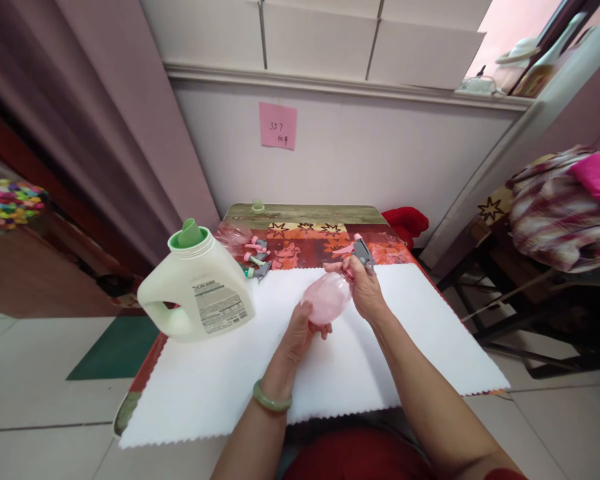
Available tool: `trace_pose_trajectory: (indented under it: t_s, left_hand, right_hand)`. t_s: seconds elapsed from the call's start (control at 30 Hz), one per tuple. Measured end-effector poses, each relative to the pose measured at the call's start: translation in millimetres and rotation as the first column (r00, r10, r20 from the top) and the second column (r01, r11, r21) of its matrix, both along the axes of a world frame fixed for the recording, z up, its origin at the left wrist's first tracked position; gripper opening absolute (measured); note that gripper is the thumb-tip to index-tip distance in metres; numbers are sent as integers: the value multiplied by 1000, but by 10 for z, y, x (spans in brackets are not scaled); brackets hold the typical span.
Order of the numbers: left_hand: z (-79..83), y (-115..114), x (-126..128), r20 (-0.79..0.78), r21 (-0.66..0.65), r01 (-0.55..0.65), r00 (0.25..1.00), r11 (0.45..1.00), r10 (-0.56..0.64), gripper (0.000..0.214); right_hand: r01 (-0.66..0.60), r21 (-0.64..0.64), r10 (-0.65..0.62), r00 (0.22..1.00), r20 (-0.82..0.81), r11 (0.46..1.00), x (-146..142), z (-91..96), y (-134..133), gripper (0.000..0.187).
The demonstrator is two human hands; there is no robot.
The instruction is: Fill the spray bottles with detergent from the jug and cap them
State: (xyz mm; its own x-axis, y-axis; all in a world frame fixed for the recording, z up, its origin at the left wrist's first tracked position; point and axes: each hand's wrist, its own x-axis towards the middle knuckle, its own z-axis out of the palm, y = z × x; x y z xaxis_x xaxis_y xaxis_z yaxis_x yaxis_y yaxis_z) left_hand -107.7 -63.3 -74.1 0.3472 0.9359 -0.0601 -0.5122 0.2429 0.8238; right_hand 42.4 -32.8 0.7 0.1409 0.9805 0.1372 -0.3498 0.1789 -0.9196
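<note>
A clear pink spray bottle (326,299) is tilted above the white mat, its grey and pink trigger head (362,252) pointing away to the upper right. My left hand (304,328) is closed round the lower end of the bottle. At the neck, just below the trigger head, the fingers of my right hand (366,288) are wrapped. Whether the head is fully screwed on is hidden by those fingers. To the left stands a large cream detergent jug (207,293) with a green spout (190,235) and no cap over it.
Several loose trigger heads (258,259) lie beside the jug, with clear pink bottles (234,237) behind them. A small green cap (258,207) sits at the table's back edge. The white mat (360,373) covers the front; a stool with clothes (555,213) is at right.
</note>
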Motion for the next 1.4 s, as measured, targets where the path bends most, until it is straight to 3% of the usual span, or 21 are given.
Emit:
trace_pose_trajectory:
  t_s: [0.1,0.2,0.3,0.4,0.47,0.57,0.67,0.77,0.9,1.0,1.1,1.3,1.4]
  left_hand:
    - [-76,42,54,-91,198,-187,974,962,208,86]
    - [-161,91,84,-172,404,-371,867,836,468,95]
    - [-220,104,88,-234,567,-446,719,692,655,100]
    - [-234,80,74,-265,631,-468,619,618,739,103]
    - [-216,53,67,-280,604,-462,639,649,716,110]
    - [-154,18,88,-226,452,-411,805,792,548,125]
    - [-77,2,141,13,167,-320,947,933,322,107]
    - [-29,-4,164,142,-84,-152,976,985,163,95]
    - [-29,-7,100,48,-211,66,997,975,-57,100]
    - [-18,0,65,0,-328,135,990,935,-143,96]
    - [54,6,96,-26,-389,93,993,916,-112,80]
    - [300,-24,250,-7,-474,-91,995,876,99,58]
    - [354,-60,322,39,-530,-61,995,846,96,61]
  right_hand:
    - [67,10,-67,998,-15,998,-24,22,-13,38]
    - [102,22,-102,995,11,995,-98,41,-49,39]
    - [195,-19,-194,981,16,981,-190,36,-79,41]
    - [255,-72,-257,966,-19,964,-241,3,-86,43]
    - [256,-92,-260,965,-34,962,-240,-26,-84,44]
    - [246,-89,-252,966,-58,965,-205,-63,-82,44]
    - [219,-81,-224,972,-68,972,-164,-84,-84,43]
    - [180,-39,-182,982,-42,983,-133,-97,-85,42]
    - [94,26,-93,995,-18,995,-89,-141,-78,45]
    - [52,38,-51,999,-9,998,-37,-223,-53,49]
    - [44,10,-44,999,-18,999,28,-337,8,52]
    - [-50,-29,44,983,-176,998,145,-451,218,51]
    - [-159,-1,154,957,-248,987,199,-412,301,46]
